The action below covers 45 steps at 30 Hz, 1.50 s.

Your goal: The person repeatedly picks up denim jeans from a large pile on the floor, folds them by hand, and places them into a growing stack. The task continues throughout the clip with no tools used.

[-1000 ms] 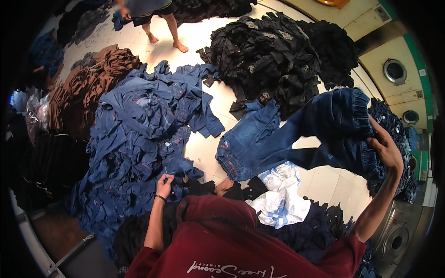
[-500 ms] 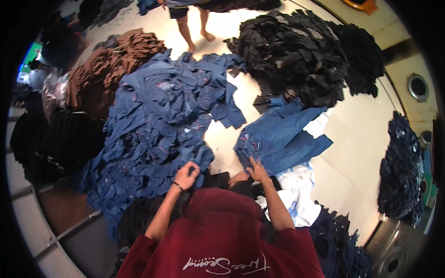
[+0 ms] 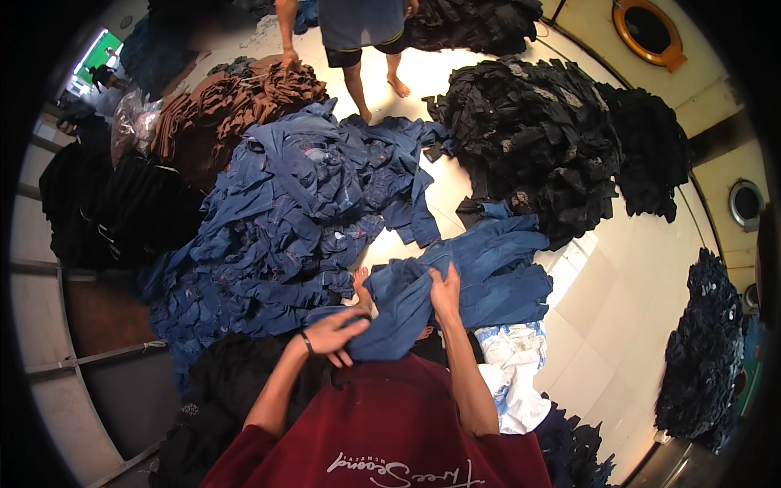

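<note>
You wear a short-sleeved maroon shirt [image 3: 390, 411] with white script lettering [image 3: 358, 464] on its front; beyond the shirt's left sleeve [image 3: 244, 455] sits a thin black wristband [image 3: 306, 342].

The denim heap [image 3: 297, 183] lies left of the handled garment [image 3: 396, 315].

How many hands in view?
4: the wearer's left hand and right hand at the blue trousers; a co-worker's hand by the brown pile, their other hand at the top edge. More may be hidden.
</note>
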Tool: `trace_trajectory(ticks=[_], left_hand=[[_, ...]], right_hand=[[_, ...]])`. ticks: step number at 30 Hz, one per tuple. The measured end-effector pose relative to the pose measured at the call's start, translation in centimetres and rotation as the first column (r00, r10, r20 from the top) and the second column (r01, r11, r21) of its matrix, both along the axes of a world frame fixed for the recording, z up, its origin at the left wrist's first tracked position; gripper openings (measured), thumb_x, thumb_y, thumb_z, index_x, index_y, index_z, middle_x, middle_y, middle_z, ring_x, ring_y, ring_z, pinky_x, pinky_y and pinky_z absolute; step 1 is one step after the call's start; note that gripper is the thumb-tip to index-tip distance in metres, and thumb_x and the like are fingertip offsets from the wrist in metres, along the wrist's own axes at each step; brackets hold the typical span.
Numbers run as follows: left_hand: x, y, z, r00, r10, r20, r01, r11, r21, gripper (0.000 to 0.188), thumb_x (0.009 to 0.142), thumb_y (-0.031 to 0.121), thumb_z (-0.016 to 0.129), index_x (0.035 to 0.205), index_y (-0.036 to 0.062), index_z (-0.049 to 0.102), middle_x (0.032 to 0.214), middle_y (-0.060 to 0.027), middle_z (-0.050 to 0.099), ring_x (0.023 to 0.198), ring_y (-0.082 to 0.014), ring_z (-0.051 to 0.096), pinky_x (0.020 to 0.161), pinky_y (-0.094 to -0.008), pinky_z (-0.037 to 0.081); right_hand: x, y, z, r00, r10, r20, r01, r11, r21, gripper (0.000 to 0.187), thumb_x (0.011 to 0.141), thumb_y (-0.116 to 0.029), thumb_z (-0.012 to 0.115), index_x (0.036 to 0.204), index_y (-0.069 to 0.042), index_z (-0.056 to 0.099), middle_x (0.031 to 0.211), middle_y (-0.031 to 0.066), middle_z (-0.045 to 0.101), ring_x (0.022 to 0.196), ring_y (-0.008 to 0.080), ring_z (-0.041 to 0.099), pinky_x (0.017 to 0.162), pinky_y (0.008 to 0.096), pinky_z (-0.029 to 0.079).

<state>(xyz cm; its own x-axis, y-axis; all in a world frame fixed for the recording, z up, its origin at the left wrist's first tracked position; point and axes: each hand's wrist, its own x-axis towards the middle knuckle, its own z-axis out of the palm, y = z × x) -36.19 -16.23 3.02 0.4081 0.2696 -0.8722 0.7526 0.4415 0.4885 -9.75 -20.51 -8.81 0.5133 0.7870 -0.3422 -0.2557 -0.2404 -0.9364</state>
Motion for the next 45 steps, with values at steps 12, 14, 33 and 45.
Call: trace_trajectory(ticks=[12, 14, 33, 45], left_hand=[[13.8, 7.5, -0.3, 0.622, -0.213, 0.753, -0.324, 0.806, 0.495, 0.036, 0.098, 0.019, 0.069, 0.128, -0.0011, 0.067, 0.130, -0.0088, 0.068, 0.122, -0.0204, 0.062, 0.105, -0.0347, 0.047], [13.9, 6.7, 0.5, 0.621, -0.196, 0.759, -0.280, 0.849, 0.448, 0.032, 0.094, 0.013, 0.069, 0.122, -0.0032, 0.070, 0.123, -0.0075, 0.071, 0.118, -0.0198, 0.065, 0.106, -0.0357, 0.048], [17.2, -5.6, 6.2, 0.537, -0.832, 0.142, 0.191, 0.284, 0.940, 0.090, 0.077, 0.015, 0.077, 0.154, -0.0034, 0.035, 0.167, -0.0283, 0.021, 0.151, -0.0482, 0.029, 0.120, -0.0501, 0.035], [5.8, -1.9, -18.9, 0.915, -0.384, 0.123, 0.268, 0.806, 0.527, 0.070, 0.096, 0.057, 0.062, 0.136, -0.0004, 0.060, 0.119, -0.0229, 0.071, 0.113, -0.0375, 0.069, 0.103, -0.0418, 0.051]], right_hand=[[-4.2, -9.9, 14.8, 0.460, 0.511, 0.726, -0.615, 0.773, -0.155, 0.068, 0.099, -0.040, 0.067, 0.159, -0.022, 0.039, 0.165, 0.0271, 0.027, 0.125, 0.0494, 0.059, 0.099, 0.0491, 0.053], [-1.2, -11.2, 15.4, 0.714, 0.373, 0.593, -0.477, 0.878, 0.022, 0.053, 0.095, -0.037, 0.073, 0.138, -0.007, 0.063, 0.137, 0.0247, 0.062, 0.114, 0.0441, 0.067, 0.094, 0.0462, 0.055], [8.6, -13.7, 11.4, 0.785, -0.041, -0.618, 0.124, 0.988, 0.093, 0.081, 0.103, -0.062, 0.053, 0.155, -0.002, 0.036, 0.142, 0.0167, 0.055, 0.119, 0.0247, 0.062, 0.103, 0.0352, 0.051], [29.3, -18.8, 26.0, 0.778, 0.333, 0.532, -0.118, 0.910, -0.396, 0.063, 0.094, -0.022, 0.077, 0.148, -0.002, 0.051, 0.136, 0.0129, 0.065, 0.125, 0.0228, 0.060, 0.110, 0.0366, 0.044]])
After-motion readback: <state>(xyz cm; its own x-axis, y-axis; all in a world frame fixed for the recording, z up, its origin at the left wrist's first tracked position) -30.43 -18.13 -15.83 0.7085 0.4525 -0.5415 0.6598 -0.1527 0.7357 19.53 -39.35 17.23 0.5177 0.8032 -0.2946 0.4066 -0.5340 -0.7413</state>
